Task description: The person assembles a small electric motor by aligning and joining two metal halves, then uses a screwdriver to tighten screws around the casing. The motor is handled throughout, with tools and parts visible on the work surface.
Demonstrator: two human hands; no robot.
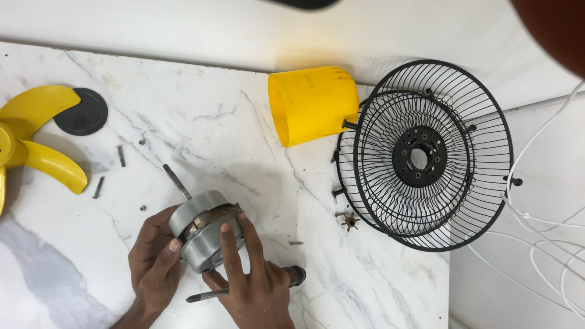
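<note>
1. Fan motor [203, 226], grey metal with shaft, on the marble table [244, 134], low centre; its underside is hidden.
2. Left hand [153, 262]: closed around the motor's left side.
3. Right hand [253, 286]: fingers laid on the motor, palm pinning a screwdriver [244, 288], whose handle is largely covered.
4. Yellow motor housing [312, 105], lying on its side.
5. Black wire fan guards [426, 155], overlapping.
6. Yellow fan blade [33, 143], cut off at the left edge.
7. Loose screws [120, 155], small.

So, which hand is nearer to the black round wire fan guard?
Right. The right hand lies left of and below the black round wire fan guard, on the grey metal motor; the left hand is farther left.
</note>
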